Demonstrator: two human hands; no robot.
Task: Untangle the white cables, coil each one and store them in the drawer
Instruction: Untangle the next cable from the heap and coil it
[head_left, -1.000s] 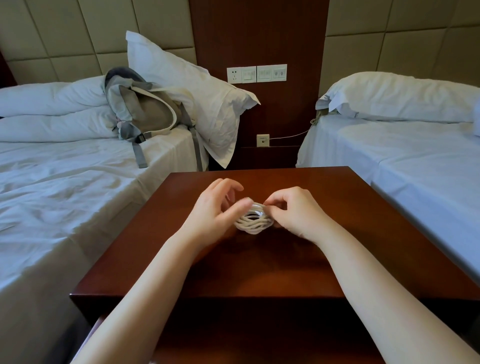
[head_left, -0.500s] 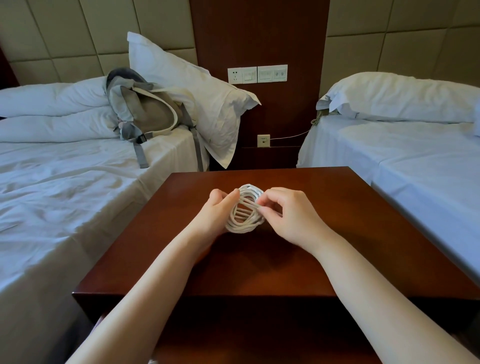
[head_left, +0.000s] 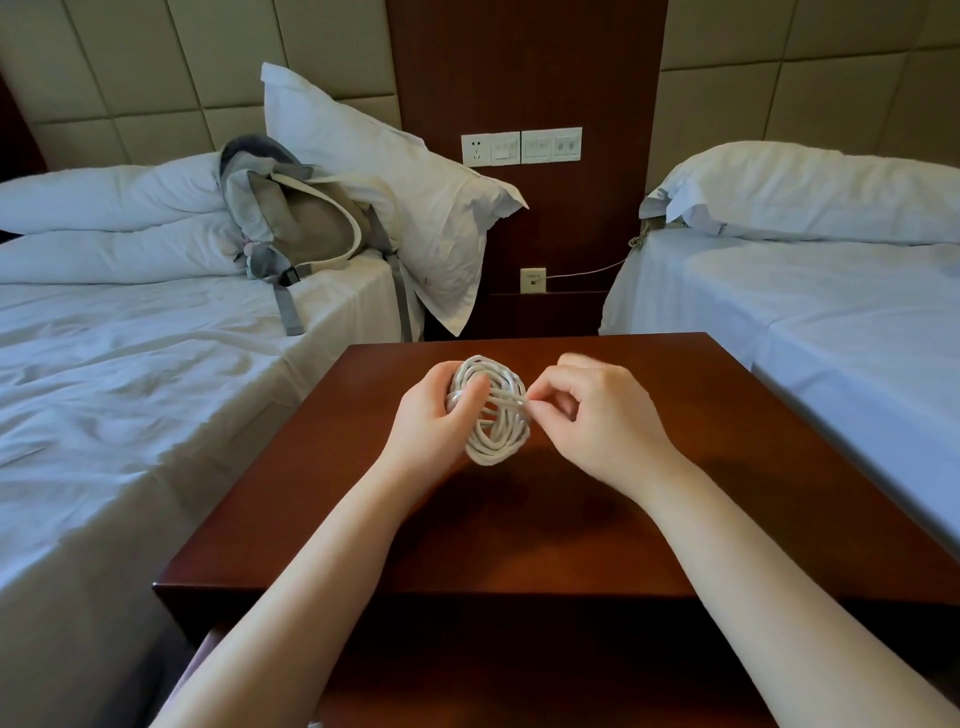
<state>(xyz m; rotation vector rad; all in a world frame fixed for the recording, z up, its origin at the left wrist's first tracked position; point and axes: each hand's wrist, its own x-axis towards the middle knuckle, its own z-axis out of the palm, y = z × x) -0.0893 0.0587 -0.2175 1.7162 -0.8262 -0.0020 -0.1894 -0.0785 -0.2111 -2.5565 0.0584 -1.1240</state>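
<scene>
We hold the coil (head_left: 491, 415) upright just above the table (head_left: 571, 545), its oval long axis running from near us up and away. Our left hand (head_left: 428, 421) is curled round its left rim with the thumb pressed on the loops, and our right hand (head_left: 597, 415), at its right side, pinches the loose end lying sideways across the middle, so we judge the right hand is the one to wrap or tuck it. The dark wooden top stands between a left bed (head_left: 130, 389) bearing a backpack (head_left: 301, 223) and pillow (head_left: 395, 182) and a right bed (head_left: 831, 338), with sockets (head_left: 521, 146) on the wall behind
</scene>
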